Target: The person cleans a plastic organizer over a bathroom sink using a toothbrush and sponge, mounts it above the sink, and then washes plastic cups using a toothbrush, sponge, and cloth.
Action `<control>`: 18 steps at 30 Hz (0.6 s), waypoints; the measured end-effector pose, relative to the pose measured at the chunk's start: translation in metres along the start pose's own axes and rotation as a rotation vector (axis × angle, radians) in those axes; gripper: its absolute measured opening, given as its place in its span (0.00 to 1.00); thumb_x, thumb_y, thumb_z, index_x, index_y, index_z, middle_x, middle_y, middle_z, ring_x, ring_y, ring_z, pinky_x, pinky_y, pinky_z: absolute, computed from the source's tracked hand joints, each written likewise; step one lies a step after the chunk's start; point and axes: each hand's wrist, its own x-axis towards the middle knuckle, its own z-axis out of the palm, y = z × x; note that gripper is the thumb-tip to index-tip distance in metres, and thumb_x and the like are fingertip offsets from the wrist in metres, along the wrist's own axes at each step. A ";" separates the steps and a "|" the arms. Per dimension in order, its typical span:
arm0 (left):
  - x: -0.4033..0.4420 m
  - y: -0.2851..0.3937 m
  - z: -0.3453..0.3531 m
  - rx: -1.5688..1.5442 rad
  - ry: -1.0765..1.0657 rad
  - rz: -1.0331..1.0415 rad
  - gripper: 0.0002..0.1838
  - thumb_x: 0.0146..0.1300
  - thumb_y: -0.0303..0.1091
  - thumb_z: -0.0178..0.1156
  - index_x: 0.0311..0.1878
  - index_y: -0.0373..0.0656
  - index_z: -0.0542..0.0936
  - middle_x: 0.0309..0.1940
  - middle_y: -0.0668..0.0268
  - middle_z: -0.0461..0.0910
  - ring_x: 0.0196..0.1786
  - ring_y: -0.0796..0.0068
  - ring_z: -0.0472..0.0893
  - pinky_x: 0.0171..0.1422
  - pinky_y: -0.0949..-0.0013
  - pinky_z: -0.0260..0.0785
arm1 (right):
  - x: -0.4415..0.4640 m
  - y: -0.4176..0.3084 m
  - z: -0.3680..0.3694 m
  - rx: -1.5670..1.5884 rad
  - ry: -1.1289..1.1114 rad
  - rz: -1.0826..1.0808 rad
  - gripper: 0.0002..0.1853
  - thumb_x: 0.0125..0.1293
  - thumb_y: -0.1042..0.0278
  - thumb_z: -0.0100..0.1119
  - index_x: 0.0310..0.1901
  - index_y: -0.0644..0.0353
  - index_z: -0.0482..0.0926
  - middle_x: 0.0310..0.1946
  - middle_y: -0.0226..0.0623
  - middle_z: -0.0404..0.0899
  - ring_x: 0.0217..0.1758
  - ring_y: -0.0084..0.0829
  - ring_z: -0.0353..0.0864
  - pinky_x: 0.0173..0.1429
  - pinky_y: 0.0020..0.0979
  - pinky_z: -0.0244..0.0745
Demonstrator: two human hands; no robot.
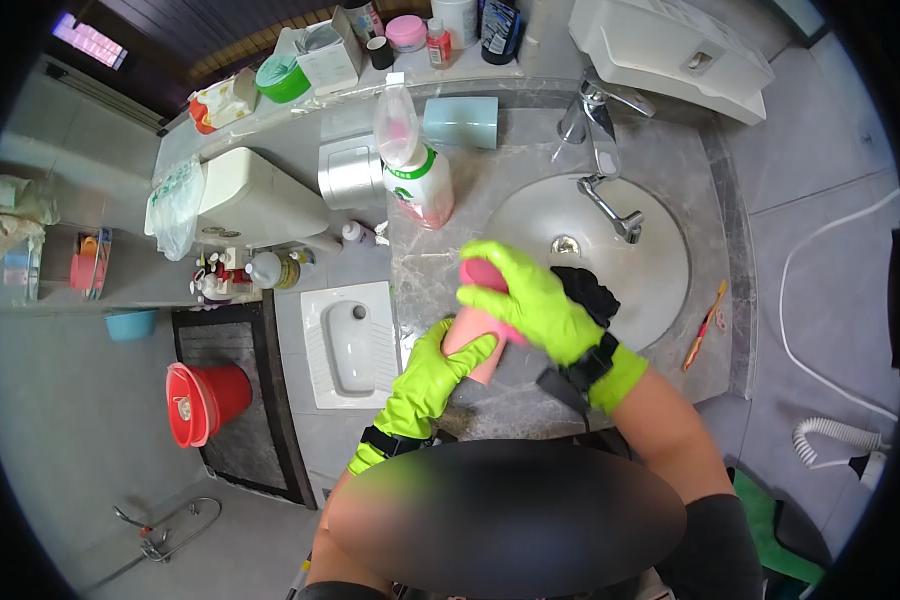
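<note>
A grey marbled counter [530, 175] surrounds one white basin [655, 270]. Your gloved left hand [435, 375] reaches up from the near side, thumb and fingers wrapped round one pink cup [467, 328], tilted above the counter left of the basin. Your gloved right hand [535, 310] angles in from the right, fingers curled, pinching one darker pink pad [482, 273] against the cup. Beyond are one blue cup [460, 122] and one spray bottle [425, 190]; one black cloth [587, 294] lies at the basin's edge.
</note>
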 end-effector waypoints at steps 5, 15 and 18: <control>0.006 -0.014 0.003 0.109 0.063 0.003 0.41 0.56 0.54 0.78 0.62 0.30 0.77 0.50 0.52 0.86 0.50 0.65 0.85 0.56 0.64 0.77 | 0.014 0.030 -0.014 -0.182 0.052 0.026 0.28 0.67 0.52 0.70 0.64 0.56 0.76 0.53 0.46 0.82 0.60 0.46 0.81 0.66 0.39 0.73; -0.007 -0.018 0.034 0.894 0.271 0.662 0.37 0.49 0.46 0.77 0.60 0.37 0.77 0.45 0.52 0.80 0.46 0.47 0.80 0.48 0.50 0.75 | -0.011 0.018 -0.041 -0.314 -0.108 0.051 0.29 0.65 0.49 0.71 0.61 0.57 0.79 0.51 0.47 0.84 0.55 0.45 0.84 0.60 0.40 0.77; -0.016 -0.023 0.038 0.900 0.326 0.689 0.40 0.47 0.45 0.77 0.63 0.36 0.75 0.45 0.52 0.80 0.45 0.47 0.79 0.47 0.50 0.74 | -0.029 -0.042 -0.051 0.116 -0.171 0.267 0.29 0.65 0.49 0.71 0.61 0.57 0.78 0.51 0.47 0.83 0.55 0.45 0.84 0.59 0.41 0.76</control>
